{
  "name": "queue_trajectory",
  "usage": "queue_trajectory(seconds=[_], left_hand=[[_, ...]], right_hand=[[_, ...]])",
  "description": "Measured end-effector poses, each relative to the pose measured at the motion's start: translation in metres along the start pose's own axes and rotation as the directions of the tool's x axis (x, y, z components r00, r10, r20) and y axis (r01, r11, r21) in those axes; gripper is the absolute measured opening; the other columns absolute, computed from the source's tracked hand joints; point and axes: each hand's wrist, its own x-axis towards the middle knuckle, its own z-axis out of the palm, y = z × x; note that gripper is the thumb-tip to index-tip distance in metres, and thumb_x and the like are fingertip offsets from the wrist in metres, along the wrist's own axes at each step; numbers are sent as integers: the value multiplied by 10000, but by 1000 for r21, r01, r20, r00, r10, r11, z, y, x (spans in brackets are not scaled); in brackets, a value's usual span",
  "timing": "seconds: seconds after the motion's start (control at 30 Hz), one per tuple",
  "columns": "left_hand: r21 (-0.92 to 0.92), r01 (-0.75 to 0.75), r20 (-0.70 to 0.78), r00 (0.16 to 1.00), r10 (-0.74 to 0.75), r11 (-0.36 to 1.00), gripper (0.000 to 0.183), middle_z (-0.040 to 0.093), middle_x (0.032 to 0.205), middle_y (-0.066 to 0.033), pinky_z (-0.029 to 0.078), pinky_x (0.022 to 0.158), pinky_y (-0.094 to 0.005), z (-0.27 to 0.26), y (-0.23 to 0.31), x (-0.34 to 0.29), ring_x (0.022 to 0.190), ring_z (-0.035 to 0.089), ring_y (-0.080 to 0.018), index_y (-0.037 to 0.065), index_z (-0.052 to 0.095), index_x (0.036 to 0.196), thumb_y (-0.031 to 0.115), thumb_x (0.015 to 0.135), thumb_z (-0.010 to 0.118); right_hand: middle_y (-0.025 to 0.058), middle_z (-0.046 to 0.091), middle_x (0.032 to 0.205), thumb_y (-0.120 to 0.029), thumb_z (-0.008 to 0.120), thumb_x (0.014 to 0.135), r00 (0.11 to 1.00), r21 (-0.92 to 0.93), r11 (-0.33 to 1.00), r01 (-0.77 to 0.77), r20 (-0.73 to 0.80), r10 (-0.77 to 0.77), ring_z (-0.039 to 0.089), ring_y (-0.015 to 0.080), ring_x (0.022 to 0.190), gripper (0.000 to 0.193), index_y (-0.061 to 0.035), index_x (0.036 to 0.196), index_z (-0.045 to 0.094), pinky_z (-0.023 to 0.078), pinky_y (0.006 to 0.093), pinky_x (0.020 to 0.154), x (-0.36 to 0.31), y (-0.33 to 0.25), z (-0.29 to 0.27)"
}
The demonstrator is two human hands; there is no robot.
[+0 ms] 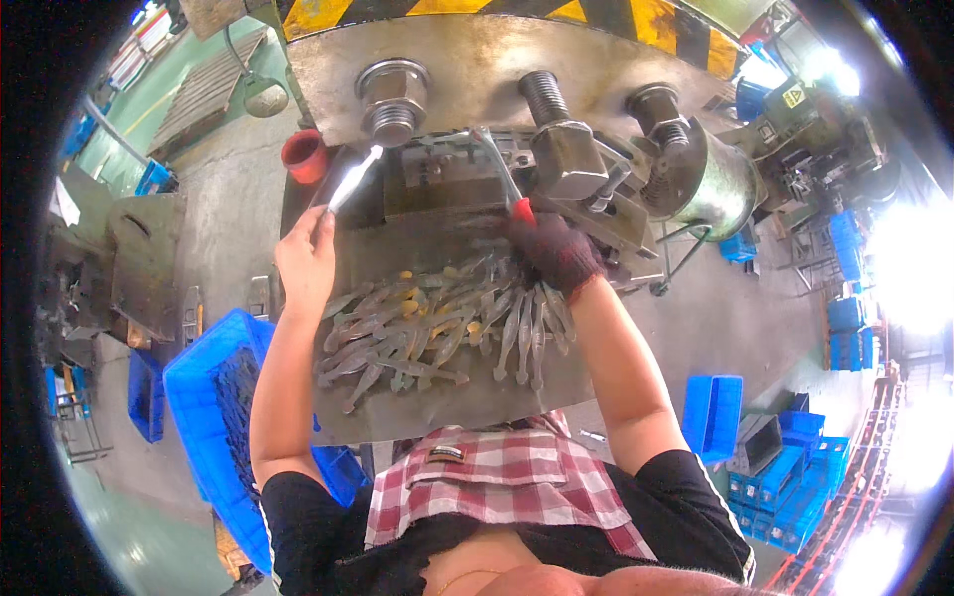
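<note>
My left hand [306, 253], bare, pinches the lower end of a shiny, narrow metal piece [356, 179] whose tip points up toward a big bolt. A dark knitted glove covers my right hand [556, 253], which is closed round the red grip of a long metal tool [500, 167]. That tool reaches up to the metal die block [437, 177] under the machine; I cannot make out its tip clearly. On the metal table between my forearms lies a loose pile of long, shaped metal pieces [397, 333], several fanned out below my right hand.
Large bolts [395, 99] jut from the machine's plate, below a yellow-and-black striped bar [556, 12]. Left of the die stands a red cup [304, 156]. A blue bin [204, 372] of dark parts is by my left arm; another blue bin [712, 417] lies right.
</note>
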Motion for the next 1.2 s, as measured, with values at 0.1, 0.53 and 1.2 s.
queue_trajectory(seconds=[0.1, 0.53, 1.2], left_hand=[[-112, -36, -4, 999, 35, 993, 262, 663, 767, -150, 420, 581, -321, 7, -14, -11, 581, 525, -155, 23, 667, 1033, 234, 900, 586], [-509, 590, 657, 737, -160, 626, 195, 422, 626, 74, 245, 473, -199, 25, 5, -25, 533, 341, -16, -14, 646, 976, 153, 936, 553], [205, -444, 795, 595, 117, 872, 333, 638, 911, -184, 493, 799, -453, 47, 2, -11, 911, 612, -366, 39, 563, 971, 207, 737, 731]], right_hand=[[158, 677, 962, -578, 554, 806, 999, -17, 999, -30, 31, 31, 644, 292, 928, 570, -108, 1114, 653, 477, 382, 809, -14, -16, -10], [15, 621, 839, -358, 654, 867, 904, 543, 838, -53, 382, -191, 565, 78, 648, 442, -62, 1190, 595, 467, 249, 584, -114, 37, 19], [42, 607, 793, -244, 689, 813, 990, 642, 762, -87, 141, -5, 610, 145, 651, 328, -7, 1034, 632, 506, 275, 469, -109, 49, 15]])
